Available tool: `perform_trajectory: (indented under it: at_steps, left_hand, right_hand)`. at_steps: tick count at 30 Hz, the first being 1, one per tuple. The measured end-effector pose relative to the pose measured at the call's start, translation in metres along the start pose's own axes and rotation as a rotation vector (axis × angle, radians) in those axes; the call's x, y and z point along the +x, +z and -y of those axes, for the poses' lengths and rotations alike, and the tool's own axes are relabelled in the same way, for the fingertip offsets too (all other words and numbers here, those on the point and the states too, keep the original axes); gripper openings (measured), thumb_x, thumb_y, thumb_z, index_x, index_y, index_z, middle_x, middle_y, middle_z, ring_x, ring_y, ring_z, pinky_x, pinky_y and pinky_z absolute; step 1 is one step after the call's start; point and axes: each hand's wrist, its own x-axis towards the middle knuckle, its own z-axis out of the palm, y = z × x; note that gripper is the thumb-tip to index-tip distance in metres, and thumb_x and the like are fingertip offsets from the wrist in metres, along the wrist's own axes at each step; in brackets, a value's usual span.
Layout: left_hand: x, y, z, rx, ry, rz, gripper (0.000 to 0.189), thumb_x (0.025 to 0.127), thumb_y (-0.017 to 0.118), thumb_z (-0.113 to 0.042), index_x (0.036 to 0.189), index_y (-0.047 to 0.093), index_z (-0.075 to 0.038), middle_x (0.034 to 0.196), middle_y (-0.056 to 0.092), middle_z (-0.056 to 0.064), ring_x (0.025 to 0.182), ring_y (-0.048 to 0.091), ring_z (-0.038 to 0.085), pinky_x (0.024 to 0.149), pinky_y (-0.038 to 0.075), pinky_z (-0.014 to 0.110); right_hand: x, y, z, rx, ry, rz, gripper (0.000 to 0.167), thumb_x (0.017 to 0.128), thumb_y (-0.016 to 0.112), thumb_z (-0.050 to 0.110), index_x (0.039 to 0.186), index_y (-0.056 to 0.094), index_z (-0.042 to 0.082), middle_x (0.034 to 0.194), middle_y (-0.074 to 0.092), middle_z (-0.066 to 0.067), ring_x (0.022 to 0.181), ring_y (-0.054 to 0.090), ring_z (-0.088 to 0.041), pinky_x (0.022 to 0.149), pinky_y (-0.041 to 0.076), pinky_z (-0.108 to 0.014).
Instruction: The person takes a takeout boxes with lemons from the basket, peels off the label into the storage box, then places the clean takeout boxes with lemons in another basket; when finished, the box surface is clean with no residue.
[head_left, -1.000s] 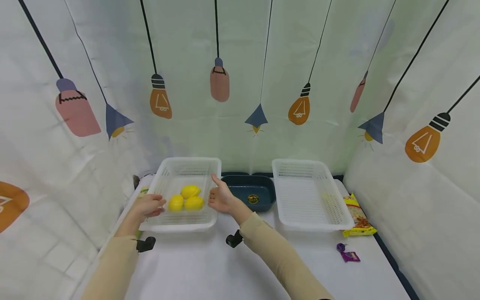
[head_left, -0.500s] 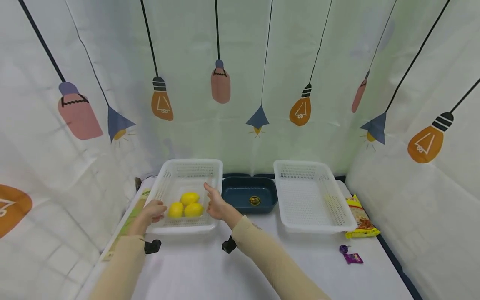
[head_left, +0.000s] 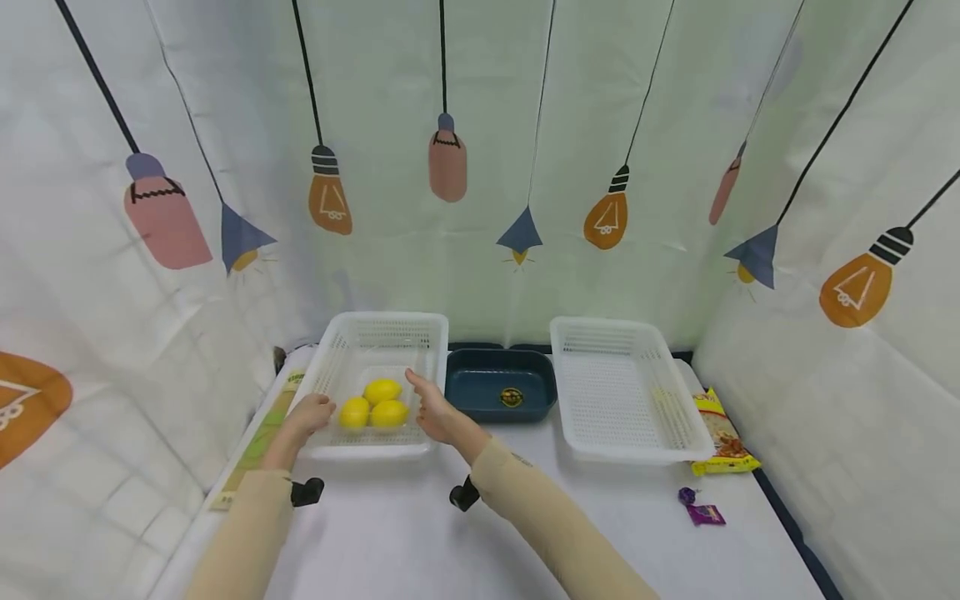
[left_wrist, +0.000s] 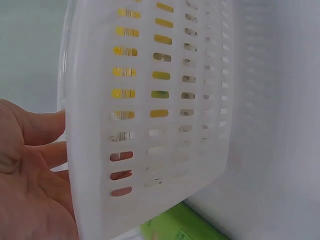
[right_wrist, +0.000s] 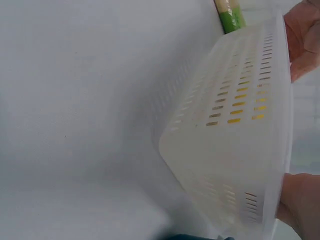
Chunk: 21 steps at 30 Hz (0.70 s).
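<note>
Three lemons (head_left: 387,413) lie clustered in the left white basket (head_left: 386,317). My left hand (head_left: 309,414) is over the basket's left side, left of the lemons, with its fingers loosely bent. On the lemons' right, my right hand (head_left: 437,414) reaches over the basket's right side with its thumb raised. Neither hand holds a lemon. In the left wrist view, the left hand (left_wrist: 37,175) appears beyond the slotted basket wall (left_wrist: 90,150). The right wrist view shows the right hand (right_wrist: 302,202) partly hidden behind the basket rim.
A dark blue baking dish (head_left: 501,360) stands between the left basket and a second white basket (head_left: 607,323). A yellow snack packet (head_left: 726,442) lies at the right, with purple wrapped candies (head_left: 706,515) in front. A green package (head_left: 258,442) lies at the left edge.
My right hand has moved left, from the basket's right rim towards the lemons. My left arm has shifted right, revealing more of the green package. The lemons remain clustered.
</note>
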Motion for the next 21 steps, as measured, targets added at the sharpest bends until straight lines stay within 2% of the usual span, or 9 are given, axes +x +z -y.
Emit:
perform_trajectory:
  at_steps: [2, 5, 7, 13, 16, 18, 21]
  left_hand:
    - [0.000, 0.001, 0.001, 0.015, 0.009, -0.005, 0.058, 0.106, 0.030, -0.019, 0.147, 0.019, 0.021, 0.152, 0.022, 0.042, 0.139, 0.030, 0.056, 0.115, 0.033, 0.062]
    - [-0.001, 0.003, 0.001, 0.039, 0.020, -0.032, 0.060, 0.107, 0.029, -0.023, 0.149, 0.017, 0.019, 0.152, 0.021, 0.042, 0.141, 0.026, 0.057, 0.116, 0.030, 0.063]
    - [-0.004, 0.005, -0.001, 0.089, 0.039, -0.075, 0.062, 0.107, 0.028, -0.027, 0.149, 0.017, 0.018, 0.152, 0.022, 0.042, 0.141, 0.026, 0.057, 0.116, 0.029, 0.064]
    - [-0.020, 0.017, -0.010, 0.282, 0.117, -0.343, 0.070, 0.106, 0.030, -0.048, 0.150, 0.033, 0.005, 0.152, 0.032, 0.036, 0.137, 0.034, 0.056, 0.109, 0.034, 0.069]
    - [-0.026, 0.024, -0.017, 0.307, 0.176, -0.440, 0.073, 0.104, 0.028, -0.057, 0.150, 0.038, -0.001, 0.154, 0.035, 0.030, 0.135, 0.039, 0.055, 0.103, 0.039, 0.070]
    - [-0.030, 0.029, -0.022, 0.320, 0.228, -0.482, 0.074, 0.103, 0.028, -0.059, 0.150, 0.039, -0.002, 0.154, 0.037, 0.029, 0.134, 0.041, 0.055, 0.101, 0.040, 0.069]
    - [-0.036, 0.040, -0.030, 0.334, 0.313, -0.533, 0.073, 0.104, 0.031, -0.056, 0.149, 0.040, 0.000, 0.151, 0.040, 0.030, 0.134, 0.042, 0.053, 0.106, 0.038, 0.067]
  right_hand:
    - [-0.006, -0.003, 0.002, 0.001, -0.010, 0.014, 0.091, 0.099, 0.042, 0.059, 0.160, 0.002, 0.006, 0.167, -0.010, -0.022, 0.155, -0.010, -0.042, 0.128, 0.001, -0.055]
    - [-0.014, -0.009, 0.005, 0.025, -0.032, 0.026, 0.092, 0.099, 0.040, 0.059, 0.159, 0.002, 0.001, 0.166, -0.008, -0.025, 0.156, -0.005, -0.042, 0.128, 0.004, -0.052]
    - [-0.018, -0.014, 0.006, 0.022, -0.048, 0.026, 0.091, 0.100, 0.039, 0.059, 0.159, 0.004, 0.001, 0.166, -0.003, -0.026, 0.156, 0.001, -0.041, 0.129, 0.007, -0.051]
    - [-0.034, -0.031, 0.005, -0.112, -0.122, 0.015, 0.079, 0.102, 0.035, 0.058, 0.160, 0.014, 0.008, 0.168, 0.012, -0.016, 0.157, 0.012, -0.036, 0.128, 0.016, -0.050]
    - [-0.044, -0.039, 0.002, -0.238, -0.199, -0.024, 0.073, 0.103, 0.036, 0.055, 0.159, 0.021, 0.011, 0.168, 0.018, -0.012, 0.156, 0.016, -0.035, 0.126, 0.020, -0.052]
    - [-0.052, -0.043, 0.001, -0.400, -0.263, -0.083, 0.069, 0.103, 0.037, 0.054, 0.158, 0.026, 0.014, 0.166, 0.024, -0.010, 0.155, 0.022, -0.035, 0.124, 0.024, -0.056]
    - [-0.066, -0.048, -0.005, -0.674, -0.322, -0.195, 0.066, 0.101, 0.041, 0.057, 0.156, 0.032, 0.021, 0.164, 0.032, -0.008, 0.151, 0.032, -0.035, 0.118, 0.033, -0.060]
